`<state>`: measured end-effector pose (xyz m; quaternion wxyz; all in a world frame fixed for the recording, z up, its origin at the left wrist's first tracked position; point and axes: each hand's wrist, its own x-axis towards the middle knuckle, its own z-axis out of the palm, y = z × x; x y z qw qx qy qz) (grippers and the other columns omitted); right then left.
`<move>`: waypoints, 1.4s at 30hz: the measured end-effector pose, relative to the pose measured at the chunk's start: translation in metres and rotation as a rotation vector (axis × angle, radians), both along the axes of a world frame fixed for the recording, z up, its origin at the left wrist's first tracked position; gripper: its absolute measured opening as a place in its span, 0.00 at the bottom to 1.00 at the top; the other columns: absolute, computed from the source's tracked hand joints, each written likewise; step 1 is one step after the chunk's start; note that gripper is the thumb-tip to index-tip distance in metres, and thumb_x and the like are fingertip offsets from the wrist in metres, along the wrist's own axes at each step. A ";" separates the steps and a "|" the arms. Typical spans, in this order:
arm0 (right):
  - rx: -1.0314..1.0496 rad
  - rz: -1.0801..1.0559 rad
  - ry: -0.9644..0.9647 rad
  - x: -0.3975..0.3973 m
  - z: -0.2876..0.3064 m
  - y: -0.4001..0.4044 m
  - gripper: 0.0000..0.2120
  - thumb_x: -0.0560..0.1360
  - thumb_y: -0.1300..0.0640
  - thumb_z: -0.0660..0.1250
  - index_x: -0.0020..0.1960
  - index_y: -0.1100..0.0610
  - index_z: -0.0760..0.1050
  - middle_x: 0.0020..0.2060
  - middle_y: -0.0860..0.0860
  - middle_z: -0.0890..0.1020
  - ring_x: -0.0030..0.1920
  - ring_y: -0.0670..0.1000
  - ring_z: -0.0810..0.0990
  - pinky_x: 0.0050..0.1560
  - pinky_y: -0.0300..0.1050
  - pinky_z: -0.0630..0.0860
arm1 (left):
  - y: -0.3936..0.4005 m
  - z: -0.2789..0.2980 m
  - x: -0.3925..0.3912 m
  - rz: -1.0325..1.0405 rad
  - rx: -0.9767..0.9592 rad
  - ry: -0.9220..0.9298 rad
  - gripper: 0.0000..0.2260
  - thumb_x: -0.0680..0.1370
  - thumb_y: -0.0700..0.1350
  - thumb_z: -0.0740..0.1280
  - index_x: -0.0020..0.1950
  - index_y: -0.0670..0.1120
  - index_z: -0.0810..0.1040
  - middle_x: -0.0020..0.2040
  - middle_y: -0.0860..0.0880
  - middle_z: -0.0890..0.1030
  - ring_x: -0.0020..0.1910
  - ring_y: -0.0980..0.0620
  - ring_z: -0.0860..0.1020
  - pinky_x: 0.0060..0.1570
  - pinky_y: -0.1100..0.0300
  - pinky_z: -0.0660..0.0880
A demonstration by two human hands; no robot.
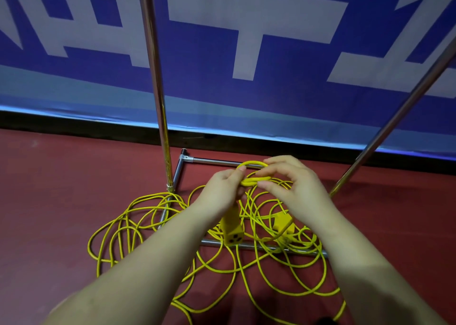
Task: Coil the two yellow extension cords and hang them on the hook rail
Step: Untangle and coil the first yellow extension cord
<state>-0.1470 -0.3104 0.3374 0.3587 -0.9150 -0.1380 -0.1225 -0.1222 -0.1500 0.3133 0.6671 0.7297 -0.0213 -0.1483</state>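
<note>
Yellow extension cords (158, 226), thin and rubbery, lie in one loose tangle on the dark red floor (49, 188), their loops spread over and around the chrome tube base (214, 161) of a metal rack. Where one cord ends and the other begins cannot be told from the heap.

Both bare hands meet above the tangle. The left hand (222, 191) grips a small, tight loop of yellow cord (251, 176), with a blocky yellow socket end (232, 230) hanging just beneath it (three dark holes show on its face). The right hand (293, 188) pinches the same small loop from the other side, thumb below and fingers curled over the top.

A second yellow plug block (283, 222) rests among the strands on the floor, partly hidden under the right wrist, close to the near chrome bar.

Two shiny upright poles (158, 90) rise from the base; the right one leans out toward the frame edge. Behind them hangs a blue banner with large white characters (246, 40).
</note>
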 end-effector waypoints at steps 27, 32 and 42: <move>0.937 -0.146 0.193 -0.004 0.008 0.020 0.09 0.81 0.60 0.53 0.45 0.57 0.69 0.51 0.60 0.81 0.52 0.55 0.81 0.50 0.48 0.81 | -0.015 -0.003 -0.013 0.092 -0.429 0.351 0.13 0.81 0.53 0.58 0.57 0.48 0.78 0.48 0.48 0.80 0.47 0.49 0.77 0.45 0.47 0.76; 0.909 -0.099 0.234 -0.001 0.005 0.014 0.07 0.79 0.53 0.58 0.43 0.52 0.71 0.50 0.57 0.82 0.55 0.58 0.80 0.58 0.54 0.75 | -0.010 -0.006 -0.012 -0.028 -0.482 0.620 0.22 0.74 0.65 0.60 0.54 0.49 0.79 0.49 0.43 0.79 0.52 0.40 0.78 0.60 0.35 0.67; 0.803 -0.174 0.419 0.000 0.008 0.001 0.12 0.80 0.49 0.55 0.49 0.53 0.75 0.51 0.52 0.82 0.50 0.53 0.81 0.42 0.47 0.77 | -0.006 -0.007 0.000 0.193 -0.329 0.254 0.10 0.79 0.52 0.63 0.56 0.49 0.75 0.45 0.45 0.80 0.42 0.44 0.80 0.42 0.52 0.76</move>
